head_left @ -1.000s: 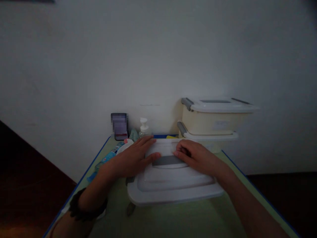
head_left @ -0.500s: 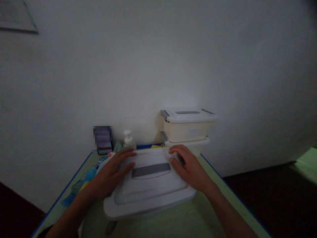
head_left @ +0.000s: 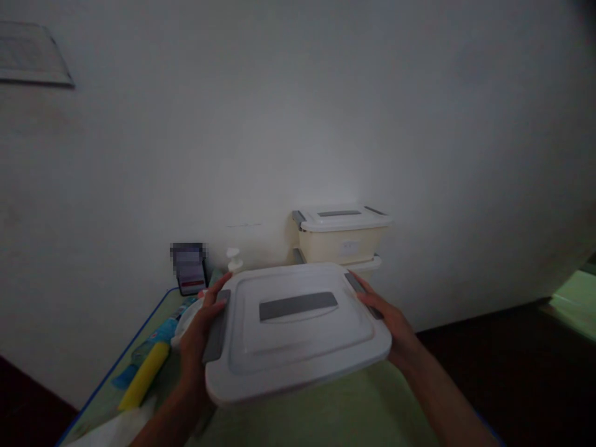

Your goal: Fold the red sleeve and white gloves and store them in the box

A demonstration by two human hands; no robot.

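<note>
In front of me is a lidded storage box point(head_left: 302, 341), its white lid showing a grey strip in the middle and a grey latch on each side. My left hand point(head_left: 200, 329) grips its left side, with the thumb over the left latch. On the right side, my right hand point(head_left: 388, 323) holds the box by the right latch. Both hands have their fingers wrapped round the sides, partly hidden beneath. The lid hides the box's body, and the box seems raised above the green table point(head_left: 335, 410).
Two cream storage boxes point(head_left: 342, 245) stand stacked against the wall. A phone point(head_left: 190, 270) leans at the back left, near a white pump bottle point(head_left: 234, 259). Along the left edge lie a yellow cylindrical thing point(head_left: 145, 375), a blue plastic packet point(head_left: 158, 338) and white paper point(head_left: 114, 431).
Both hands have moved from the lid's top outward to its sides and taken hold there. The box looks higher and nearer. The view has turned to the right.
</note>
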